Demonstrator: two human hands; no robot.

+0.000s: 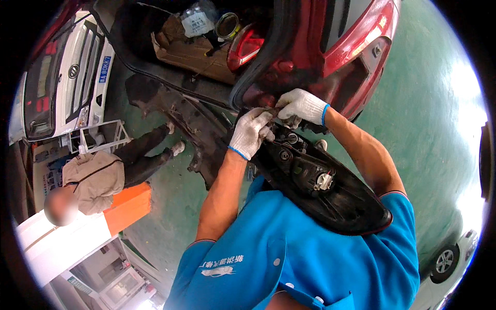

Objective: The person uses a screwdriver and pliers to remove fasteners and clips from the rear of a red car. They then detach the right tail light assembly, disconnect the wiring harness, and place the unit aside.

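Note:
My left hand [250,130] and my right hand [304,106], both in white knit gloves with blue cuffs, meet at the rear corner of a red car [305,62]. The fingers of each are closed around a small dark piece between them, too hidden to name. Just below the hands, a tail light unit [346,201] leans against my chest with its black back facing up. A white bulb socket [324,181] and wires show on that back. To the right of my hands, the car body has a dark recess [343,85].
Inside the open trunk lie cardboard [194,59], a red lamp [247,47], a tape roll [227,26] and a plastic bag [197,20]. A dark bumper [194,124] hangs left of my hands. Farther left are a person [95,181] and a white vehicle [67,72].

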